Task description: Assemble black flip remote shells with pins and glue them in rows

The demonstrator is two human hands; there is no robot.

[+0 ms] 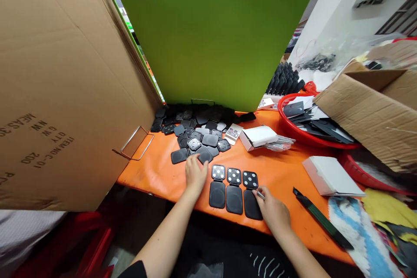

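My left hand point(196, 174) reaches to the front of a heap of black hinged pieces point(210, 140), its fingers closed on a dark flat piece point(205, 154). Three unfolded black pieces lie side by side near the table's front edge, each with a dotted square panel point(218, 172) above a plain dark panel point(217, 194). At the rightmost one point(250, 180), my right hand point(272, 209) holds a small silver tool point(261, 195) between thumb and fingers, over the piece's upper right side.
Right of the heap lies a white box point(259, 135) beside plastic packets. Farther right are a red basket point(286, 132), another white box point(332, 176) and a green-and-black cutter point(322, 219). Cardboard point(65, 74) stands left; a green panel point(211, 34) rises behind.
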